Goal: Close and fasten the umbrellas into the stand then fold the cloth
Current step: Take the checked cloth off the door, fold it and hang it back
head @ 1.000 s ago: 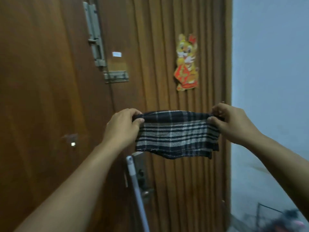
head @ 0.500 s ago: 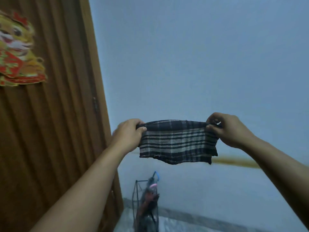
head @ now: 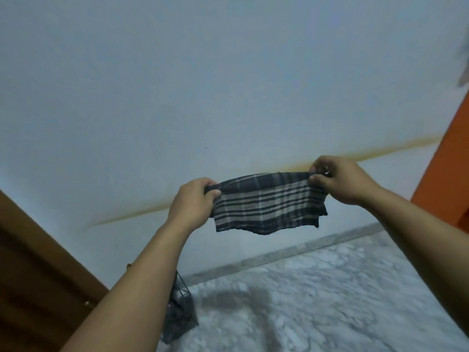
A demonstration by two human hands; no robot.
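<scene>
You hold the cloth (head: 269, 201) in the air between both hands, already doubled into a short plaid band whose folded edge runs along the top from one grip to the other. Your left hand (head: 191, 204) pinches the left upper corner, thumb on the near face and fingers curled behind it; your right hand (head: 342, 180) pinches the right upper corner in the same manner, a little higher, so the top edge slopes up toward the right grip. Both hands are closed on fabric and carry nothing else. Below the grips the layers hang free, and the lower hems do not line up exactly: a darker layer shows beneath the front one near the right lower corner. The step in hand is judged to be the folding of the cloth, the last part of the task. The stand (head: 181, 313) is below and behind your left forearm, on the marble floor (head: 330, 288) against the pale wall (head: 228, 85), with dark contents that appear to be the umbrellas, though blur prevents confirming that they are fastened. The next move calls for bringing the two grips together so that the right corner meets the left, keeping tension along the top edge until the corners touch, then re-pinching all layers at once; level the hems first, or the offset will carry into the next fold
</scene>
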